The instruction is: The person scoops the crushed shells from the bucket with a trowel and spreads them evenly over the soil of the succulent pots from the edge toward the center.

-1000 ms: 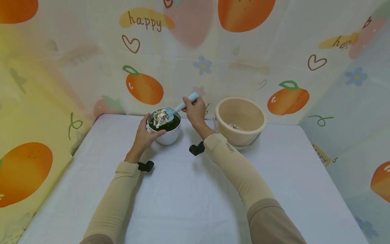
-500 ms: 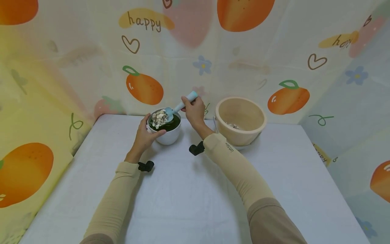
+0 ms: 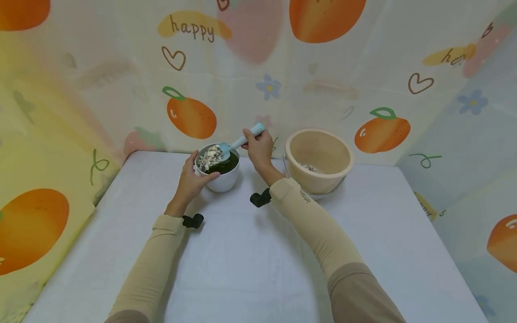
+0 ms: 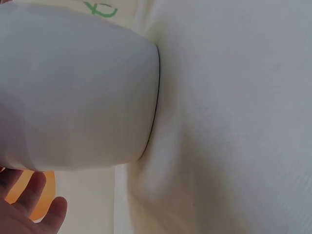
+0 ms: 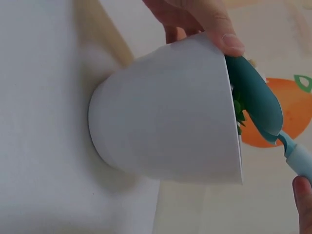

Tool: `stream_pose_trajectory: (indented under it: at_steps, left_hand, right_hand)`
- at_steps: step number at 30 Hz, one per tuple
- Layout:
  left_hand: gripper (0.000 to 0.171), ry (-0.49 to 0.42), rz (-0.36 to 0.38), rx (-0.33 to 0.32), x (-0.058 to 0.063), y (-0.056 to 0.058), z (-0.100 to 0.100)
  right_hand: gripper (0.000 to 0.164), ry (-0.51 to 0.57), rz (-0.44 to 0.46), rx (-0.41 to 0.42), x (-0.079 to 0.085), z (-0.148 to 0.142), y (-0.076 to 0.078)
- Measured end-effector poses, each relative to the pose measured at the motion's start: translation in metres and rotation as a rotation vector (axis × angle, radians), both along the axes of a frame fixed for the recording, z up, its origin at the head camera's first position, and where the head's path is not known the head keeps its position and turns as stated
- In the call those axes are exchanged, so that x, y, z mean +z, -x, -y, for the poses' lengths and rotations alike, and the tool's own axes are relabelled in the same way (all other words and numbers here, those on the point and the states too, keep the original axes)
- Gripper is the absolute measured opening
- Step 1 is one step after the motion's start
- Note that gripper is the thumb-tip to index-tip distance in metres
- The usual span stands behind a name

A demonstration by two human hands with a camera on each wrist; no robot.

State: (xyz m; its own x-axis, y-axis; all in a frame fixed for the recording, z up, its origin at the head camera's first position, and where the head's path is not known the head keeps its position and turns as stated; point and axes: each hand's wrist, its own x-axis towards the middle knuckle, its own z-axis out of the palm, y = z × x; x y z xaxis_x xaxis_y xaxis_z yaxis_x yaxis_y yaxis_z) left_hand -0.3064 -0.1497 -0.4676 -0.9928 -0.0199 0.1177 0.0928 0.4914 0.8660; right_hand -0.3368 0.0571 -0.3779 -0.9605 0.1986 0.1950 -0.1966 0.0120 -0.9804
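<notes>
A white flowerpot with dark green contents stands upright at the back of the table. My left hand holds it from the left, thumb along the front rim and fingers at the far side. My right hand grips the pale blue handle of a small trowel, whose blade tilts down over the pot's opening. Pale, mixed pebbles lie on the blade and toward the pot's left rim. In the right wrist view, the underside of the trowel's blade overlaps the rim, with green leaves beneath.
A large cream tub with some pebbles at its bottom stands right of the pot, beyond my right forearm. White cloth covers the table. Fruit-printed curtains hang behind and along the sides.
Pebbles have slid off the blade toward the pot's left rim, and the heap looks flatter. The trowel shifts only slightly; my left hand stays on the pot.
</notes>
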Motion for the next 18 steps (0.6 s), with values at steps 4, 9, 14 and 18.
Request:
stream_pose_trajectory:
  at_steps: [4,9,14,18]
  left_hand:
    - [0.109,-0.008,-0.04,0.027,0.0,-0.002,-0.003]
    - [0.11,-0.003,-0.045,0.03,0.0,-0.003,-0.004]
    - [0.105,-0.002,-0.032,-0.022,0.001,-0.002,0.006]
    - [0.102,-0.019,-0.02,-0.086,0.002,0.003,0.013]
  right_hand:
    - [0.029,-0.006,0.002,-0.009,0.001,0.002,-0.002]
    - [0.027,-0.008,-0.002,-0.047,0.0,0.006,-0.004]
    - [0.025,0.048,0.012,-0.047,-0.003,0.01,-0.003]
    - [0.026,0.102,0.014,-0.05,-0.005,0.01,-0.001]
